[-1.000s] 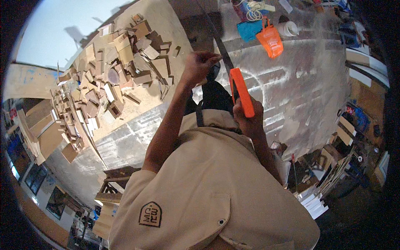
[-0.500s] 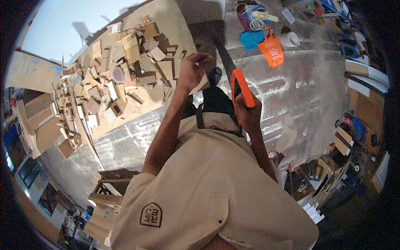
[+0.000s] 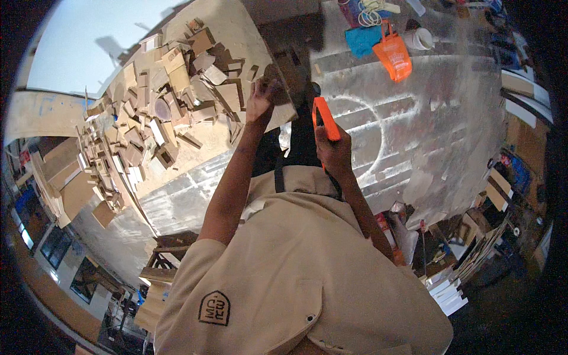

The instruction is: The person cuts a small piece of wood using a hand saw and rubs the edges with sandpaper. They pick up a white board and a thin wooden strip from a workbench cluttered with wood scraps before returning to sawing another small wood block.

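Note:
My right hand (image 3: pixel 335 152) grips the orange handle of a handsaw (image 3: pixel 331 129) in front of my waist. The saw's blade is hard to make out against the dark area ahead. My left hand (image 3: pixel 260 102) reaches out over the right edge of a tan wooden sheet (image 3: pixel 234 25), fingers apart and nothing seen in them. Whether it touches the sheet I cannot tell. Heaped over that sheet, left of my left hand, lie many wood offcuts (image 3: pixel 177 77).
On the grey floor ahead to the right lie an orange bag (image 3: pixel 393 58), a teal cloth (image 3: pixel 362 41), a coiled pale cable (image 3: pixel 371 13) and a white bucket (image 3: pixel 420 39). A stack of boards (image 3: pixel 455 290) stands at the lower right, and a wooden frame (image 3: pixel 165 260) at the lower left.
My left hand has moved left and its fingers have spread over the sheet's edge. My right hand and the saw have shifted slightly left, and the blade shows less.

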Demonstrator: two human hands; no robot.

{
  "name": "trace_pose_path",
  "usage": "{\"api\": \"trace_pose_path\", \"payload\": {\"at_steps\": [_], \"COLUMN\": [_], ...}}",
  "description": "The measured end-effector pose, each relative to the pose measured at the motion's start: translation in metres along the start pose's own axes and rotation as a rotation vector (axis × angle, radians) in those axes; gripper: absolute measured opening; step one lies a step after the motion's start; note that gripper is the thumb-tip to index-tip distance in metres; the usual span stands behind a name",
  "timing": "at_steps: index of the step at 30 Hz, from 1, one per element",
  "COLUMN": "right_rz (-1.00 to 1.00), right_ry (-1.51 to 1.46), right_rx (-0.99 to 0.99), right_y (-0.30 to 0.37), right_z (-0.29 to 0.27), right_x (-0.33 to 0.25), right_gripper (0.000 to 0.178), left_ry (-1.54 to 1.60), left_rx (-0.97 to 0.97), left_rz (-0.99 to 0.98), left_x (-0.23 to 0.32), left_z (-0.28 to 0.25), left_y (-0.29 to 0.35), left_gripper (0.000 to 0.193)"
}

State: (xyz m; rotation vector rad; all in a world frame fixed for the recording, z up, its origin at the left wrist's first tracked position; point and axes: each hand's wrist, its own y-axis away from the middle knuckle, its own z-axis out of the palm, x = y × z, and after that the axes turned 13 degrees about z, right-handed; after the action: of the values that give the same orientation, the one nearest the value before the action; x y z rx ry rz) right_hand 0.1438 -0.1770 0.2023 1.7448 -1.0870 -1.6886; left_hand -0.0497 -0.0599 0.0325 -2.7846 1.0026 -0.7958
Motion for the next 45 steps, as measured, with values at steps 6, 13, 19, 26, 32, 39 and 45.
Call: {"api": "trace_pose_path", "payload": {"at_steps": [6, 13, 19, 26, 32, 39, 45], "right_rz": [-0.117, -0.196, -0.238, -0.227, -0.133, -0.228, -0.136], "right_ry": [-0.069, -0.054, -0.019, 0.023, -0.068, 0.137, 0.052], "right_rx": [-0.001, -0.047, -0.064, -0.103, -0.118, -0.095, -0.081], "right_y": [-0.010, -0.019, -0.019, -0.014, -0.033, -0.024, -0.032], "right_z": [0.005, 0.011, 0.020, 0.022, 0.035, 0.028, 0.037], "right_x": [0.004, 0.005, 0.000, 0.001, -0.004, -0.002, -0.012], "right_gripper": [0.025, 0.023, 0.025, 0.026, 0.026, 0.030, 0.030], "left_ry": [0.007, 0.201, 0.027, 0.074, 0.089, 0.109, 0.142], "left_rx": [-0.002, 0.070, 0.098, 0.114, 0.137, 0.175, 0.164], "left_rz": [-0.039, -0.120, 0.046, 0.053, 0.095, 0.116, 0.115], "left_x": [0.003, -0.007, -0.007, -0.020, -0.019, -0.019, -0.021], "left_z": [0.002, 0.021, 0.006, 0.025, 0.024, 0.024, 0.020], "left_y": [-0.003, -0.007, -0.020, -0.009, -0.011, -0.013, -0.018], "left_gripper": [0.042, 0.037, 0.040, 0.046, 0.048, 0.047, 0.047]}}
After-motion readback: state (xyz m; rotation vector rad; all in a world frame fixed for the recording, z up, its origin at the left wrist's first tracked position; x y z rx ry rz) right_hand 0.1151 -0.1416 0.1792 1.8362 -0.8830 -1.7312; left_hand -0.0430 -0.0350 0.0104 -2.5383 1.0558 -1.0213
